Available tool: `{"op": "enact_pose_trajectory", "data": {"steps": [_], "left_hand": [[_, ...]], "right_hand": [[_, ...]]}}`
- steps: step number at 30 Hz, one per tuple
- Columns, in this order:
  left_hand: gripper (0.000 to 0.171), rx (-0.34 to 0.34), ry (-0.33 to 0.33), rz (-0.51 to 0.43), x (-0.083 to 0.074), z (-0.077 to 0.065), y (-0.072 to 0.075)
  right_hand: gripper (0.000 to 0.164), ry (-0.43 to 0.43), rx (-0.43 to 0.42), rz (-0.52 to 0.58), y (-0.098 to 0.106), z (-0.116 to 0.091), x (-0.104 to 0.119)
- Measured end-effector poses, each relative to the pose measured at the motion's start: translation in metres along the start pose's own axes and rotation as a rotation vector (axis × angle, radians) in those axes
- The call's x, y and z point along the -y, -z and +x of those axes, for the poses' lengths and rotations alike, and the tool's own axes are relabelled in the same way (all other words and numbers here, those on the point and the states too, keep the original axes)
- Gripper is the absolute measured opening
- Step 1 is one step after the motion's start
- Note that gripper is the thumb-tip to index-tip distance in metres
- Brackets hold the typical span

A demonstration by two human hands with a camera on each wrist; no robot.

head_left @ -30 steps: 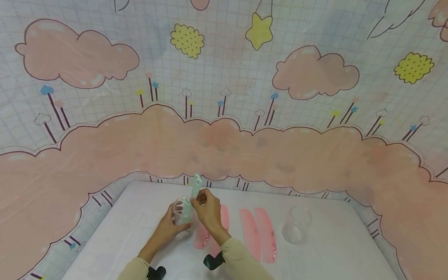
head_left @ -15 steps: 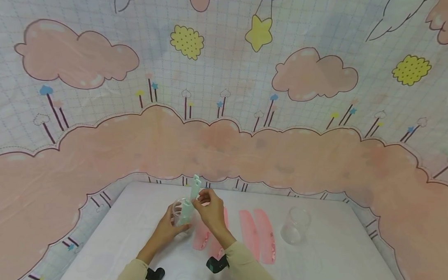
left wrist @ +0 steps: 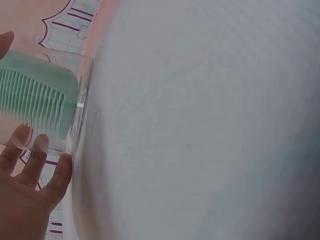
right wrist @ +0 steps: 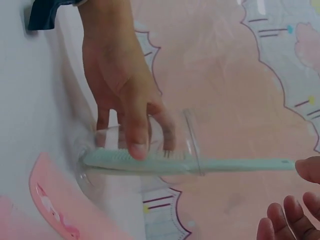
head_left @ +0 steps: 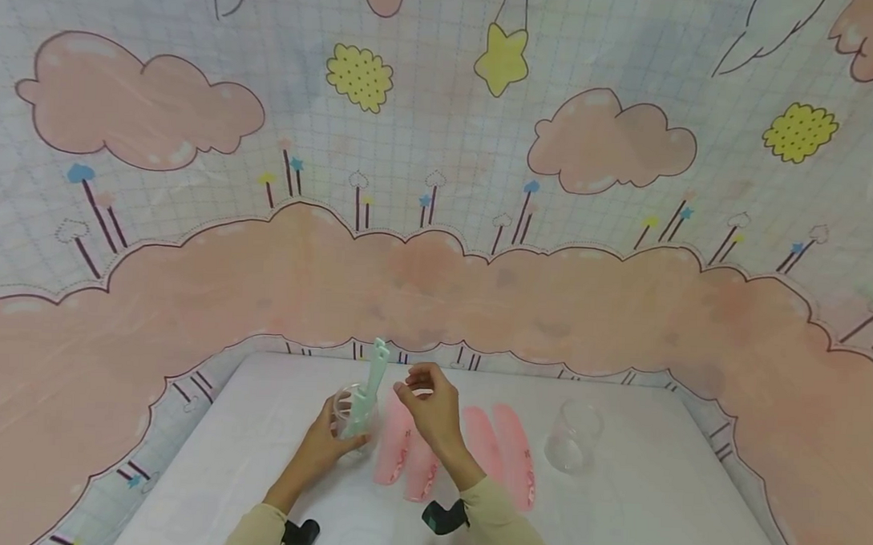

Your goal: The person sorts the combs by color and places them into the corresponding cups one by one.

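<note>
My left hand grips a clear cup around its side, on the left of the table. A mint-green comb stands in the cup, head down, its handle sticking out above the rim. Through the clear wall in the left wrist view, the comb's teeth show. My right hand is just right of the handle in the head view, apart from it, with fingers loosely bent and nothing held. In the right wrist view its thumb appears by the handle's end.
Several flat, curved pink pieces with printed decoration lie on the white table, some partly behind my right arm. A second clear cup stands to their right. A cloud-patterned cloth rises behind the table.
My right hand has let go of the comb's handle and moved right. The comb stays in the cup, its handle leaning slightly. My left hand keeps its grip.
</note>
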State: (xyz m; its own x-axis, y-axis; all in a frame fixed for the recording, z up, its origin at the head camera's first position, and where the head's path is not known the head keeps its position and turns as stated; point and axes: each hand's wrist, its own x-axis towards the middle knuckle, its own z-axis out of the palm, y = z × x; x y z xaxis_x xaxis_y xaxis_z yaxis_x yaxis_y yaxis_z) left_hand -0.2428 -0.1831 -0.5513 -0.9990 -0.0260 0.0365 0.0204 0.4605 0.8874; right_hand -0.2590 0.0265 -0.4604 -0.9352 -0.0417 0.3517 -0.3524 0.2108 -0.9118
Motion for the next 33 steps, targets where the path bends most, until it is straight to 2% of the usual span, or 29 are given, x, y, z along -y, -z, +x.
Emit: {"op": "enact_pose_trajectory", "data": {"steps": [12,19,26,33], "left_hand": [[0.093,0.003,-0.011,-0.009,0.001,0.001,-0.002],[0.093,-0.006,-0.01,-0.005,0.001,0.0,-0.002],[0.095,0.001,-0.002,-0.013,0.002,0.0,-0.002],[0.092,0.003,0.029,0.019,-0.002,-0.001,-0.001]], "right_hand": [[0.026,0.023,-0.074,0.029,0.046,-0.004,-0.002],[0.027,-0.017,-0.139,0.026,0.075,-0.006,-0.005],[0.026,0.002,-0.171,-0.06,0.107,-0.017,0.021],[0.027,-0.005,-0.226,-0.075,0.131,-0.022,0.022]]}}
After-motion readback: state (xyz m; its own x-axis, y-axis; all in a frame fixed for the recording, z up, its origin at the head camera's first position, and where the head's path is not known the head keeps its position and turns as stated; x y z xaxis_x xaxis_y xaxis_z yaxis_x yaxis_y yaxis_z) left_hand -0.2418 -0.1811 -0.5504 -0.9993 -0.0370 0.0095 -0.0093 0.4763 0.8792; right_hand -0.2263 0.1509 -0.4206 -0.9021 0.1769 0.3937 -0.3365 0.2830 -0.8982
